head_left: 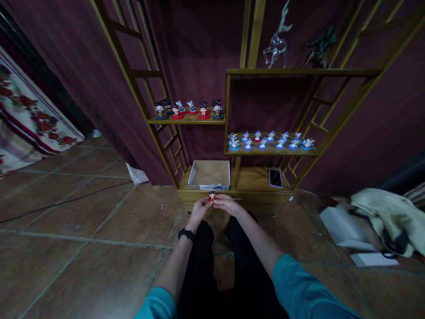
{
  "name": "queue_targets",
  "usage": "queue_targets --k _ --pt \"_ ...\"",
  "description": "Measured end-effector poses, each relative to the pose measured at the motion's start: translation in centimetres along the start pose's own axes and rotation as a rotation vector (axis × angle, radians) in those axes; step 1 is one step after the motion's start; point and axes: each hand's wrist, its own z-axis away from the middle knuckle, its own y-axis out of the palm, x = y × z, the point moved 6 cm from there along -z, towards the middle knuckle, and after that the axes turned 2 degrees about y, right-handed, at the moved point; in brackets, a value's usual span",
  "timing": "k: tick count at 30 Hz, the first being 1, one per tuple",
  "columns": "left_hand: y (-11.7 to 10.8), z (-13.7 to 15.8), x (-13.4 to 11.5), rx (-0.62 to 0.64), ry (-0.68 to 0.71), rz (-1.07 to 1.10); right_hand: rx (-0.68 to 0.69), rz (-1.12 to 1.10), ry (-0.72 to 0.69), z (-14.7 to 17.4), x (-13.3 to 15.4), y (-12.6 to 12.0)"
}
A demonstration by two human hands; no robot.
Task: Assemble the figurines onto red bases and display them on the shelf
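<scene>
Between both hands is a small black-haired figurine (211, 195) with a red base, held upright in front of the shelf's bottom drawer. My left hand (200, 208) grips it from the left, fingers closed at the base. From the other side my right hand (228, 204) pinches it with the fingertips. Just beyond the hands sits an open cardboard box (209, 187), its inside bare cardboard. Similar figurines (203, 110) on red and dark bases stand on the upper left shelf board (186, 120). Several blue and purple figurines (262, 143) are lined up in two rows on the right board (270, 152).
A phone (275, 177) lies on the bottom board at right. A clear deer statue (276, 46) and a dark green statue (319, 46) stand on the top board. White boxes (347, 227) and a pale cloth bag (395, 212) rest on the tiled floor at right.
</scene>
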Motion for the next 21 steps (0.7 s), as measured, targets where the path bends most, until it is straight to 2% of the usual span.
queue_targets --k 6,15,21 --pt "-0.11 0.11 -0.23 -0.011 -0.031 -0.013 -0.047 0.051 0.050 -0.01 -0.18 -0.08" --pt "0.01 0.23 -0.27 0.001 -0.025 0.012 -0.026 0.048 0.040 0.12 0.06 0.18" --pt "-0.11 -0.05 -0.01 0.014 -0.017 0.022 -0.067 0.000 0.024 0.17 0.06 0.05"
